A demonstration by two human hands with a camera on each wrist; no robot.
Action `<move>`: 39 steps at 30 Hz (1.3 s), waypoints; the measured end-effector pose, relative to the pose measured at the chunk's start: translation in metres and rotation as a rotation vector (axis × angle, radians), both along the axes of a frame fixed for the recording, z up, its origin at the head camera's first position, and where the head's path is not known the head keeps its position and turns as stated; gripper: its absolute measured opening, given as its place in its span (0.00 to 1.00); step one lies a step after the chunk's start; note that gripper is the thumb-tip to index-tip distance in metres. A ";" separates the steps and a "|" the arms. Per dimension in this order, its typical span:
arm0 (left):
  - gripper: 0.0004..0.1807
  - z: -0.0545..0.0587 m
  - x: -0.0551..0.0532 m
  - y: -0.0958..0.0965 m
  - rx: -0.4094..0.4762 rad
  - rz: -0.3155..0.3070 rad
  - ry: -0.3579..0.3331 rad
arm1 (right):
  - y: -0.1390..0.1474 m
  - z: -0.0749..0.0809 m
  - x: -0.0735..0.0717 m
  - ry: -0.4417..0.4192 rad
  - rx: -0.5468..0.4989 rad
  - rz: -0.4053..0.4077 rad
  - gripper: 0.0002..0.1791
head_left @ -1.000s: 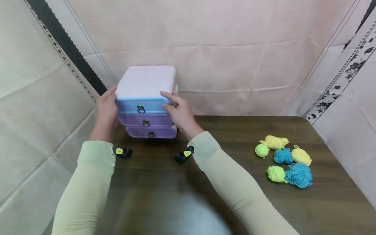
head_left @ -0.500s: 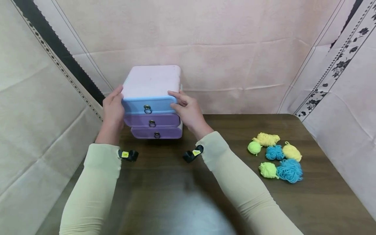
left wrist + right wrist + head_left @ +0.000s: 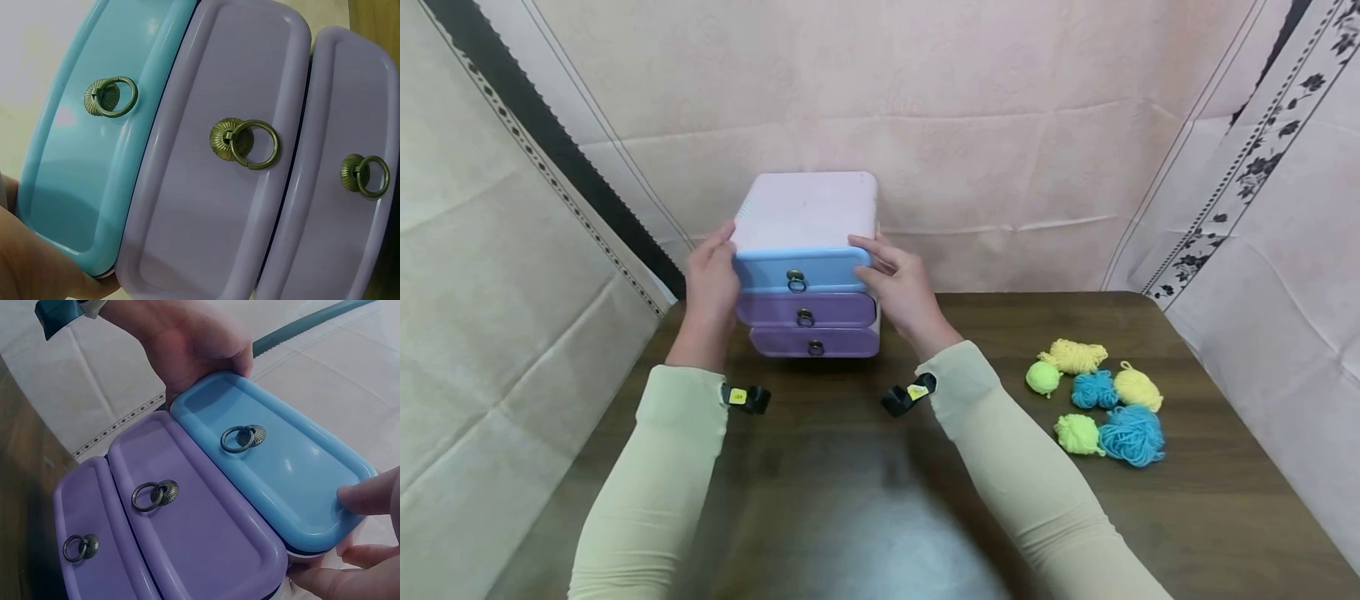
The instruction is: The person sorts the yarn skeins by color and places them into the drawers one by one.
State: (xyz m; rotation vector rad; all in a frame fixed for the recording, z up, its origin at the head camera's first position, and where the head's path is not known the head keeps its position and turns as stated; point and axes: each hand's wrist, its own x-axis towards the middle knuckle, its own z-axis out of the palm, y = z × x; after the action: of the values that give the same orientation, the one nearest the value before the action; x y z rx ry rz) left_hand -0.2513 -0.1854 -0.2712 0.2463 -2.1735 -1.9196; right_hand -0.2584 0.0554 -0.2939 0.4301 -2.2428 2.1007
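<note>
A small drawer organizer (image 3: 808, 208) with a pale lilac top stands at the back of the table. Its top drawer (image 3: 112, 125) is blue and the two lower ones, such as the middle drawer (image 3: 194, 506), are purple. Each front carries a brass ring pull (image 3: 796, 280). My left hand (image 3: 712, 287) holds the organizer's left side near the blue drawer; its far fingers are hidden. At the upper right corner, my right hand (image 3: 904, 292) grips it with the thumb on the blue front, index finger at the top edge and other fingers along the side.
On the right of the brown table (image 3: 820, 500) lie several small yarn balls: yellow yarn (image 3: 1075, 357), blue yarn (image 3: 1132, 435) and green yarn (image 3: 1077, 434). A pale cloth backdrop (image 3: 925, 83) rises behind and at both sides.
The drawer organizer has shifted to the right across the table, with both hands moving along on it. The yarn balls appear further left as the head view turned slightly.
</note>
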 end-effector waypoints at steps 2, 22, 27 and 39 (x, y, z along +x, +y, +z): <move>0.25 -0.001 -0.001 0.003 0.006 -0.011 0.011 | 0.004 0.000 0.000 -0.002 -0.008 -0.002 0.21; 0.25 -0.010 -0.004 0.042 0.002 -0.039 0.015 | 0.042 -0.002 0.008 0.017 -0.003 -0.050 0.21; 0.25 -0.014 -0.005 0.050 0.014 -0.044 0.032 | 0.050 -0.004 0.010 0.028 0.005 -0.066 0.21; 0.25 -0.024 -0.006 0.070 -0.022 -0.056 0.014 | 0.071 -0.011 0.013 0.015 -0.021 -0.080 0.21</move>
State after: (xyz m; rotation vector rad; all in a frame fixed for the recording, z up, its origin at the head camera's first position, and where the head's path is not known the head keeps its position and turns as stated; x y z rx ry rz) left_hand -0.2570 -0.1152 -0.2955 0.1695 -2.2143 -1.9195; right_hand -0.2458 0.1263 -0.3053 0.3478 -2.1893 2.0725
